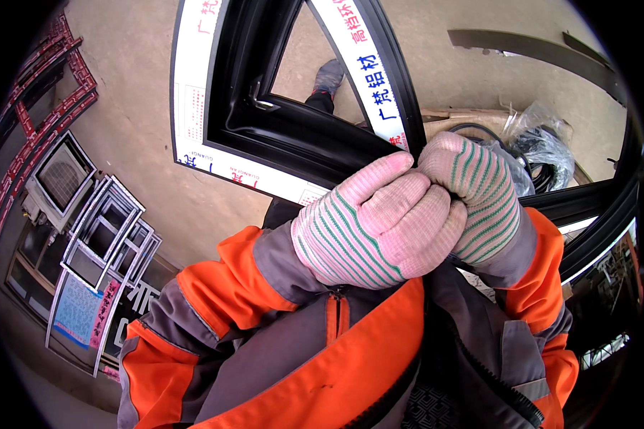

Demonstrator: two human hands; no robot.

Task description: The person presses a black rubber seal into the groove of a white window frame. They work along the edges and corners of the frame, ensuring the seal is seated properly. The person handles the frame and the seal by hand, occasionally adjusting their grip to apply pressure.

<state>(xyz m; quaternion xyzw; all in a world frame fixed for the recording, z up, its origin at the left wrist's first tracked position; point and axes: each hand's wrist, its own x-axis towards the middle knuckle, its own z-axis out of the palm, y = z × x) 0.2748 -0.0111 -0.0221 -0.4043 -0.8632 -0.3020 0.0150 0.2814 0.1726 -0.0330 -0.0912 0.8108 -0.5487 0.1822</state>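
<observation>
My left hand [379, 232] and my right hand [476, 193] meet at the middle, both in pinkish-white knit gloves with green stripes. The fingers of each are curled in and pressed together, touching the other hand. Whatever they pinch, if anything, is hidden behind the knuckles. Just beyond them stands a black metal window frame [304, 136], its outer faces covered with white printed protective film [372, 79]. The near right corner of that frame lies right at my fingertips. A small silver handle or latch [261, 100] sits on the frame's inner side.
A dark shoe [329, 76] shows through the frame's opening. To the right are clear plastic bags with black coils [544, 154], flat dark strips [529, 53] and more black frame profile [579, 204]. Stacked small frames [107, 222] and a boxed fan unit [61, 179] stand at the left.
</observation>
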